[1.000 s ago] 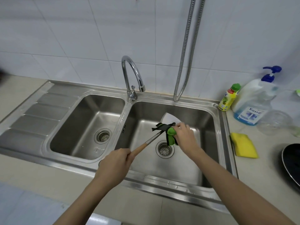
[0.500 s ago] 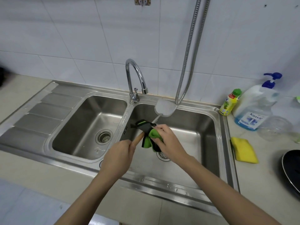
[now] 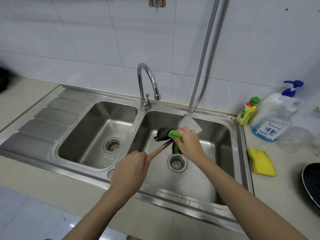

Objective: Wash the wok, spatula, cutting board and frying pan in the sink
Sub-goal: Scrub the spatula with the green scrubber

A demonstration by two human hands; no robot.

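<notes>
Over the right basin of the steel double sink (image 3: 239, 135), my left hand (image 3: 129, 172) grips the wooden handle of a metal spatula (image 3: 188, 123). Its pale blade points toward the basin's back wall. My right hand (image 3: 187, 144) holds a green and black cloth (image 3: 167, 134) wrapped round the spatula's metal shaft, just below the blade. The dark rim of a frying pan (image 3: 311, 184) shows on the counter at the right edge. No wok or cutting board is in view.
A chrome tap (image 3: 147, 84) stands between the basins, and a metal hose (image 3: 206, 58) hangs down the wall. A yellow sponge (image 3: 261, 161), a green-capped bottle (image 3: 247, 110), a blue pump bottle (image 3: 275, 116) and a clear glass jar (image 3: 294, 139) sit on the right counter. The left basin (image 3: 97, 132) holds nothing.
My right hand has slid the cloth back up the shaft toward the blade, after sliding it down to the handle half a second ago. The left hand keeps its grip on the handle.
</notes>
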